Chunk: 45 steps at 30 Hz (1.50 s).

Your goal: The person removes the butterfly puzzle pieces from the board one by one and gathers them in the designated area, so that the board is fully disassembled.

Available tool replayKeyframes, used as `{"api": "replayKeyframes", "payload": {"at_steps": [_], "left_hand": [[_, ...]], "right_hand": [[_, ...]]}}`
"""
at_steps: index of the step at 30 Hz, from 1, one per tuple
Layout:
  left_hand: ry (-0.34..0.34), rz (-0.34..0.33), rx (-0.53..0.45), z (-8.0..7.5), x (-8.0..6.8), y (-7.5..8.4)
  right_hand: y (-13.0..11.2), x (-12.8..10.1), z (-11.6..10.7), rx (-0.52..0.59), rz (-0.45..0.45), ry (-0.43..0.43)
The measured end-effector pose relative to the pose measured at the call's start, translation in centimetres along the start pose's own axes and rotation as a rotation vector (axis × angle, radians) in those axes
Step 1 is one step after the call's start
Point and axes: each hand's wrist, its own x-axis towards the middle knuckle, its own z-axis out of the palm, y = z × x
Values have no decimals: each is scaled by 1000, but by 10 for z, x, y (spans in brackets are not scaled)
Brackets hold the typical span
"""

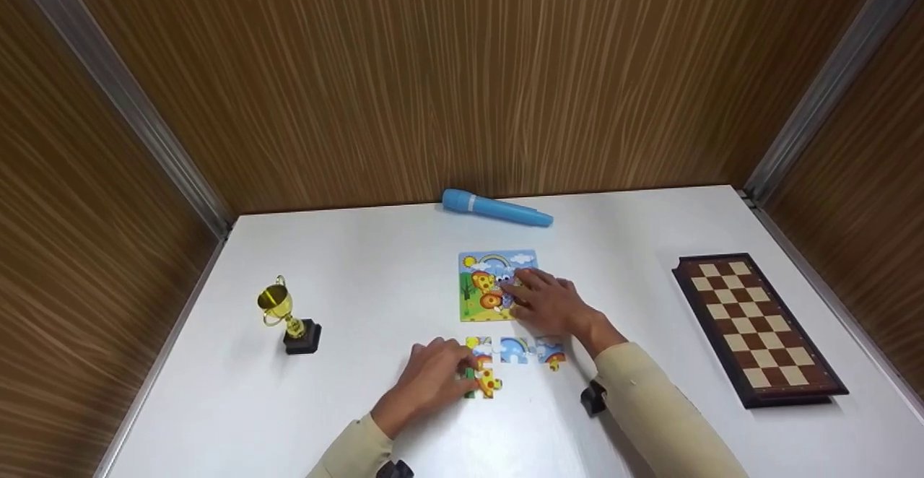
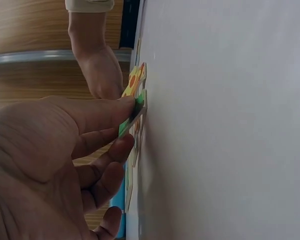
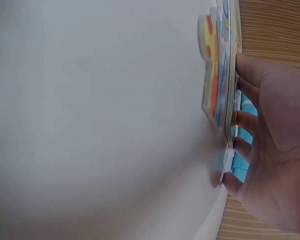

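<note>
My left hand (image 1: 433, 373) pinches a green puzzle piece (image 2: 138, 107) between thumb and fingers, tilted, at the left edge of a yellow giraffe-patterned piece (image 1: 488, 383). Above that piece lies one with a sun (image 1: 478, 346), and to the right a rainbow piece (image 1: 514, 350). Further right is a piece with sky, red and a yellow spotted tab (image 1: 551, 352). My right hand (image 1: 552, 305) rests its spread fingertips on the right part of the square picture puzzle board (image 1: 473, 313), covering some of its animals. In the right wrist view, the thumb and fingers (image 3: 247, 120) touch the board.
A blue toy microphone (image 1: 498, 209) lies at the back of the white table (image 1: 375, 268). On the left stands a gold trophy cup (image 1: 276, 301) with a black base. A checkered game board (image 1: 754, 326) lies at the right. Wood-patterned walls (image 1: 462, 81) enclose the table.
</note>
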Motion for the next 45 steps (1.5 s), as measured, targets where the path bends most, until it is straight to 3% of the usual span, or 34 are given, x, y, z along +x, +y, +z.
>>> {"api": "replayKeyframes", "payload": {"at_steps": [9,18,26,31,36,45], "left_hand": [[-18,-15,31,-2,0,2],[-6,-15,-37,-11,9,4],[31,6,-101,-8,19,6],[62,-12,-166,-8,29,9],[136,-39,-241,-11,40,9],[183,-76,-228,-17,66,8]], "right_hand": [[0,1,1,12,17,2],[-3,3,2,17,13,-20],[-5,3,3,10,11,-2],[-1,2,2,50,27,16],[6,1,4,106,64,45],[12,-2,1,107,172,14]]}}
